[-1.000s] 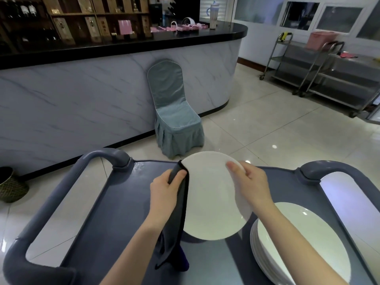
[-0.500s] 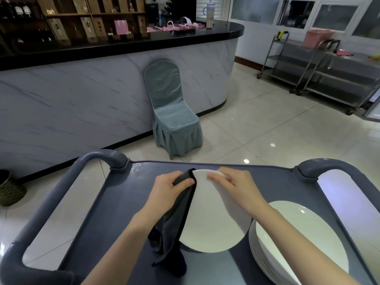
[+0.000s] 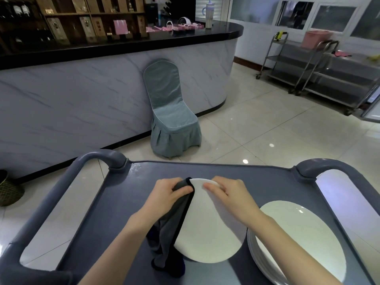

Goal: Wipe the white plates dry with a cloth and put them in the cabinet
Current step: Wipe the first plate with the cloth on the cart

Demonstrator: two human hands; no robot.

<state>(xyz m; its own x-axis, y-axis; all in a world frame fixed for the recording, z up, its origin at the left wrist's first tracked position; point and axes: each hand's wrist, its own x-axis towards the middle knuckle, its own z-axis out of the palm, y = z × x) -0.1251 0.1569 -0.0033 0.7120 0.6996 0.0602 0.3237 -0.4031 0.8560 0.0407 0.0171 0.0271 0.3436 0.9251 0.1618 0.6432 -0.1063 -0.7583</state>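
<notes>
1. Two hands meet at the far rim of one white plate, which is held tilted over the grey cart tray. Whether its near edge touches the tray cannot be told.
2. The left hand has its fingers curled round a dark grey cloth and pinches it over the plate's rim. The cloth hangs below that wrist along the plate's left edge.
3. The right hand pinches the rim just beside the left hand, with the thumb on the near face and the fingers curled over the far side.
4. A stack of white plates lies on the tray under the right forearm. The held plate overlaps its edge in view.
5. Ahead of both hands, beyond the tray, a covered chair stands against a marble-fronted counter.
</notes>
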